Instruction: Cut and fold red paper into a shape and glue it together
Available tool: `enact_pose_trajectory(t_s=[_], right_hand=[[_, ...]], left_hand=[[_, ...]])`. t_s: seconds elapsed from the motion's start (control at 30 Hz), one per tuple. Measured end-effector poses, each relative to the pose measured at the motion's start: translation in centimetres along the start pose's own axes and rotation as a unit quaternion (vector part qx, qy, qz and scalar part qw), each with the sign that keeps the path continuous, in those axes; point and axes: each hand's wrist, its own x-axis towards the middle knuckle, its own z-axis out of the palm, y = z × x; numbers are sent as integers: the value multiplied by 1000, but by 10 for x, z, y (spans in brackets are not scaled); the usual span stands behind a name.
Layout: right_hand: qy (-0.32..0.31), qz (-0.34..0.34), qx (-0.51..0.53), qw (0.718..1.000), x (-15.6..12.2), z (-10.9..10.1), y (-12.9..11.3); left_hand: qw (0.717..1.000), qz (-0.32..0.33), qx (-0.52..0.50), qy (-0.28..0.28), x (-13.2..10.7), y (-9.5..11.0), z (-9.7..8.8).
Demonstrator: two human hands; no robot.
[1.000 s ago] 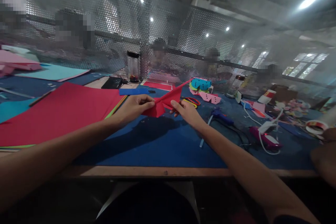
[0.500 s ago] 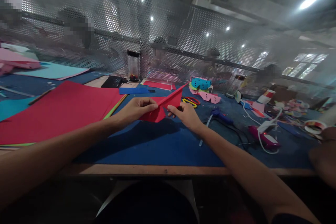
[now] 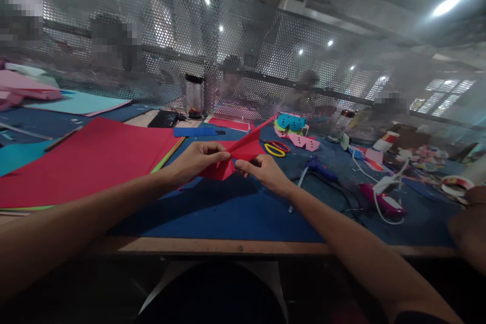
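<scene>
- Left hand (image 3: pixel 197 159): fingers pinched on red paper (image 3: pixel 245 148), position unchanged.
- Right hand (image 3: pixel 264 172): pinched on same paper, shifted toward 9 o'clock, nearer the other hand; fold looks tighter.

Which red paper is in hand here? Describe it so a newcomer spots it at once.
On the blue mat covering the workbench, look mid-table where the left hand and right hand meet. They pinch the folded red paper between them. Unlike the big red sheet lying flat to its left, it is small, creased and tapers to a long point.
</scene>
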Motion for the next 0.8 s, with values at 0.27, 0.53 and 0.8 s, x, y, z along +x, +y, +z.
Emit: enact_pose_trajectory(t_s=[0.27,0.53,0.8], right_hand=[[-44,-2,37,998,-3,8,0],[-36,-21,4,999,-2,9,4],[33,-23,-19,999,0,7,6]], left_hand=[[999,-8,-51,-2,-1,2,4],[998,-2,-56,-17,-1,-1,5],[999,2,-52,-4,0,-3,4]])
